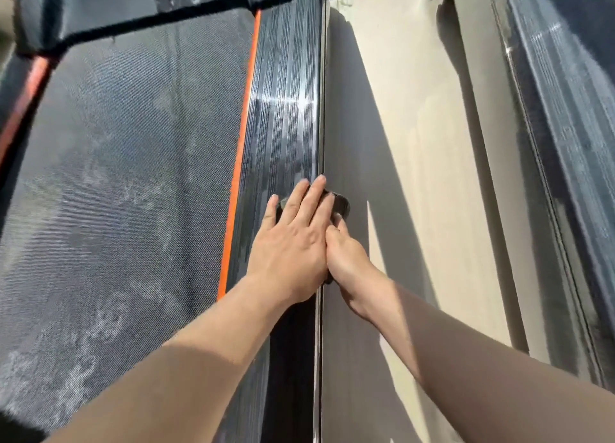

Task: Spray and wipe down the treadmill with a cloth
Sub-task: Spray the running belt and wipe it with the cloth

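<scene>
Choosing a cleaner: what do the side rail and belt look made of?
The side rail looks like glossy black plastic: lengthwise ribs, sharp sun glints. The belt seems matte rubber or PVC with a fine woven grain and pale smears.

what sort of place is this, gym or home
Likely a gym or home workout room, can't tell which: a treadmill belt with orange edging, its ribbed side rail, and what may be another machine across the beige floor.
</scene>
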`<state>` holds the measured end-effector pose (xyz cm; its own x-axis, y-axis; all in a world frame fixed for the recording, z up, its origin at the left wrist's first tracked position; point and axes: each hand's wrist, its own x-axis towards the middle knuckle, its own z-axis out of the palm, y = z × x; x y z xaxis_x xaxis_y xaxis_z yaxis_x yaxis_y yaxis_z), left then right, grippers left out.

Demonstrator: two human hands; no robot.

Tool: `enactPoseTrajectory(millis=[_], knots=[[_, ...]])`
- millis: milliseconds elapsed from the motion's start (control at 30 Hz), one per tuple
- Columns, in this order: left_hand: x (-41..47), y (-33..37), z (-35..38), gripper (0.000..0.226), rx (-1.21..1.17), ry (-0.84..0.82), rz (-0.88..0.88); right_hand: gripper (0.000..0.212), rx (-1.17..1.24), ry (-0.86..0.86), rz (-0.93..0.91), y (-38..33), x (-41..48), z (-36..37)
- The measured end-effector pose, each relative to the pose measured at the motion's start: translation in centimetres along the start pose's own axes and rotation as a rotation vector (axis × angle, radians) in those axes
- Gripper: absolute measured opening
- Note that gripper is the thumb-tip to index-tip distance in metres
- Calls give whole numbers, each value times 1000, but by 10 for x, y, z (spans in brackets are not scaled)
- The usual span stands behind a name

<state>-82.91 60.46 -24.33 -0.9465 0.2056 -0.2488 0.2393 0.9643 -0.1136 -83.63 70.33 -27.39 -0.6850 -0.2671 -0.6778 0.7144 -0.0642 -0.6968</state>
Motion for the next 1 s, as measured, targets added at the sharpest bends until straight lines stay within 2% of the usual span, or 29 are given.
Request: enactPoseTrajectory(millis=[300,533,633,867,933,1000], knots=[[133,-44,-28,75,-11,9,2,54,-65,81,-76,-99,102,-9],[249,-79,-57,78,-9,26,3,57,-59,10,-141,-189,189,-25],[286,-93,-64,78,-9,32,15,56,-97,25,-176,-216,214,-26],[343,-117,-69,73,-87,98,54,56,-21,28,-241,-249,257,-24],[344,-121,-67,77,-108,97,48,56,-158,100,-313,-254,261,-21],[336,-137,-65,74,-162,101,6,60,-393,204,-377,-266,262,-10]])
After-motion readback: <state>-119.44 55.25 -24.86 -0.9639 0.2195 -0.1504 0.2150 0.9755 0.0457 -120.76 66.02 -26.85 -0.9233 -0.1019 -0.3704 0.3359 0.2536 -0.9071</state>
